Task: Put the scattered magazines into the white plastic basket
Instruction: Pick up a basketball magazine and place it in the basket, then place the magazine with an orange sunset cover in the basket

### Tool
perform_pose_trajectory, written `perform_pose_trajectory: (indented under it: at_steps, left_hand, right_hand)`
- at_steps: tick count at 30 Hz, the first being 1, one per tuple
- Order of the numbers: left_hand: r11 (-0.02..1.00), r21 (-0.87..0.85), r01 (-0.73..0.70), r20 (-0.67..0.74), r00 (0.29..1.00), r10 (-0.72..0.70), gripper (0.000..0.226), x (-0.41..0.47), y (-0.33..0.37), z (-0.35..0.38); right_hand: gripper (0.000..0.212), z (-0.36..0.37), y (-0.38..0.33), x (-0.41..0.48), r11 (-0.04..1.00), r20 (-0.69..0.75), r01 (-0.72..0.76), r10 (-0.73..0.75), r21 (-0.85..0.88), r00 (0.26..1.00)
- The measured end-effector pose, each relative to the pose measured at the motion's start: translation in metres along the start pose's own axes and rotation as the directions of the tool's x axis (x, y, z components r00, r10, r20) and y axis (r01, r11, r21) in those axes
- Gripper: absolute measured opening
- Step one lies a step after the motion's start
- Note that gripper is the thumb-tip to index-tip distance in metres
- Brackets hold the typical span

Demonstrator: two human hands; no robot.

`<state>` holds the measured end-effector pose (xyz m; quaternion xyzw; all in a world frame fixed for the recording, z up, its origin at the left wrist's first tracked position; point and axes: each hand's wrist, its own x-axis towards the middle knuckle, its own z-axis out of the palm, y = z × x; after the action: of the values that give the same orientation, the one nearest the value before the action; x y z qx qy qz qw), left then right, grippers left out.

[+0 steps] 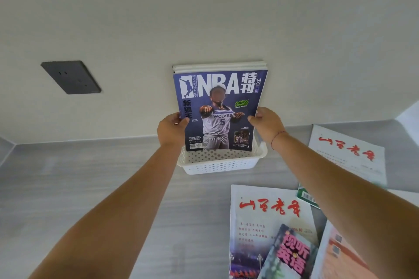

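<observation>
Grey counter point(90, 176), pale wall point(204, 18) — left hand point(171, 129), right hand point(267, 123), fingers point(252, 118) tight on NBA magazine point(217, 106), seemingly in basket point(217, 163)

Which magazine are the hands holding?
The blue NBA magazine, gripped at its sides by left hand and right hand, upright in the basket; those on the table lie flat.

- Looks like a room in a home, or perhaps a small office.
- A plain cream wall point(204, 7) fills the top, with a dark socket plate point(71, 77) at upper left.
- Below is a grey wood-grain tabletop point(90, 176), with magazines point(267, 217) at lower right and a white basket point(217, 163) at centre.
</observation>
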<state>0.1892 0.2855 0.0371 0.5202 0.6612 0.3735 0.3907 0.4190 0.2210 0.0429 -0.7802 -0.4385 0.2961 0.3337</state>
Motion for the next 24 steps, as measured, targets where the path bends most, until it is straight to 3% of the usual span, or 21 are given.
perform_pose_trajectory:
  at_steps: [3, 7, 11, 16, 20, 24]
  left_hand:
    - [0.992, 0.092, -0.087, -0.040, 0.995, 0.091, 0.060, -0.018, -0.002, 0.000]
    - [0.938, 0.144, -0.316, -0.053, 0.944, 0.326, 0.057, -0.072, -0.009, 0.006]
    - [0.886, 0.164, -0.433, 0.121, 0.900, 0.418, 0.046, -0.136, -0.018, 0.025]
    - [0.919, 0.133, -0.371, 0.460, 0.845, 0.274, 0.038, -0.207, -0.037, 0.064]
    - [0.952, 0.148, -0.266, 0.683, 0.724, 0.096, 0.042, -0.252, -0.045, 0.101]
    - [0.906, 0.236, -0.352, 0.800, 0.600, 0.024, 0.048, -0.285, -0.049, 0.135]
  right_hand:
    - [0.057, -0.007, 0.015, -0.022, 0.993, -0.027, -0.058, 0.061, 0.100, 0.998]
    - [0.051, -0.030, 0.058, -0.070, 0.996, -0.168, -0.083, 0.085, 0.017, 0.982]
    - [0.042, -0.055, 0.111, -0.134, 0.984, -0.280, -0.175, 0.163, -0.016, 0.946]
    - [0.042, -0.085, 0.174, -0.217, 0.900, -0.422, -0.428, 0.358, -0.082, 0.833]
    - [0.053, -0.102, 0.213, -0.280, 0.810, -0.460, -0.584, 0.539, 0.054, 0.705]
    - [0.040, -0.105, 0.231, -0.315, 0.811, -0.407, -0.562, 0.575, 0.164, 0.710]
